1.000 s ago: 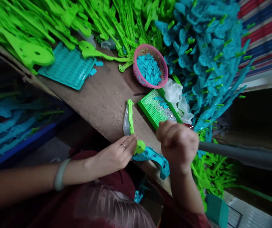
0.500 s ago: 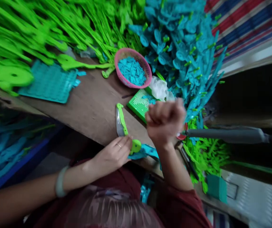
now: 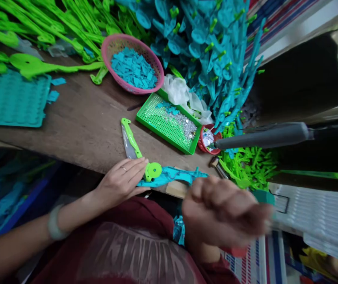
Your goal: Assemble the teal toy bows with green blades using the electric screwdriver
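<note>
My left hand (image 3: 124, 177), with a ring and a pale bangle, lies over a lime-green plastic arm (image 3: 132, 138) and holds it down at the table's front edge. A grey blade-like strip (image 3: 128, 144) runs along that arm. Beside my fingertips, the arm's round green hub (image 3: 155, 170) sits on a long blue plastic piece (image 3: 176, 174). My right hand (image 3: 225, 207) is a blurred fist, raised to the right of the pieces and apart from them. What it holds, if anything, is hidden. An orange-red shape (image 3: 239, 251) shows just below the fist.
A pink basket (image 3: 156, 87) holds blue chips. A green perforated tray (image 3: 160, 124) holds small metal pieces, and a red basket (image 3: 218, 138) stands beside it. A grey rod-shaped tool (image 3: 263, 136) juts in from the right. Piled green strips (image 3: 77, 23) and blue parts (image 3: 198, 35) line the back.
My right fist has come down and to the right, uncovering the tray and red basket. My left hand still holds the green arm. The whole view has shifted.
</note>
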Available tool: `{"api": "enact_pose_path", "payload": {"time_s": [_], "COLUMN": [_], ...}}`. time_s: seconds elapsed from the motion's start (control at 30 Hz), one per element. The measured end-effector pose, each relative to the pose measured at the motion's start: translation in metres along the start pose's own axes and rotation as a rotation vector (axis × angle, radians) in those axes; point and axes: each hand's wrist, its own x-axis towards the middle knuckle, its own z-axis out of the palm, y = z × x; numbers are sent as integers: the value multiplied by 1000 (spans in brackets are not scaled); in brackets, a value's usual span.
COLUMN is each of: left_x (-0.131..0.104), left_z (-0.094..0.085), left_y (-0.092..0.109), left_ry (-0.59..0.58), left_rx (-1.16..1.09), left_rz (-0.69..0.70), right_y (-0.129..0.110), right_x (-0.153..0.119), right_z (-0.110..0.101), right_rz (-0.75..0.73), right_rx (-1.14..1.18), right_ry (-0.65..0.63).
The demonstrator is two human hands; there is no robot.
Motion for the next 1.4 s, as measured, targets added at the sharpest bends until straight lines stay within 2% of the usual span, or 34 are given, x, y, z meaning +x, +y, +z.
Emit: {"api": "enact_pose_path", "payload": {"time_s": [0.03,0.1,0.17,0.2,0.27,0.33,0.4,0.47,0.5,0.57,0.63,0.73,0.87,1.03,1.27,1.33,1.4], "left_x": [0,2,5,7,12,16,19,21,22,22,22,20,15,11,14,17,20], "left_z": [0,-1,1,3,9,16,24,30,32,34,33,29,27,27,26,25,21], "left_y": [0,2,3,4,7,9,11,13,14,15,16,15,10,6,6,4,0], "left_ry": [-2,-8,-7,-10,-23,-43,-47,-28,-14,6,3,1,-8,-19,-16,-43,-94], "left_rx": [8,32,61,71,74,45,-5,-41,-45,-27,6,30,21,12,8,-16,-70], "left_rz": [1,3,8,7,-17,-58,-85,-74,-61,-47,-57,-94,-113,-77,-71,-101,-131], "right_y": [-1,7,20,26,39,49,62,80,93,123,155,195,219,221,229,222,197], "right_x": [3,15,35,48,73,97,118,137,145,154,153,139,122,119,119,123,124], "right_z": [-9,-39,-80,-102,-138,-153,-143,-112,-92,-49,-12,20,28,28,34,37,35], "right_rz": [-29,-146,-276,-297,-87,193,310,230,167,83,46,67,100,97,84,76,60], "right_rx": [-64,-243,-421,-498,-574,-508,-351,-186,-108,7,48,22,-14,-23,-57,-73,-96], "right_ry": [38,242,467,486,249,-76,-318,-451,-477,-449,-357,-294,-344,-357,-298,-306,-278]}}
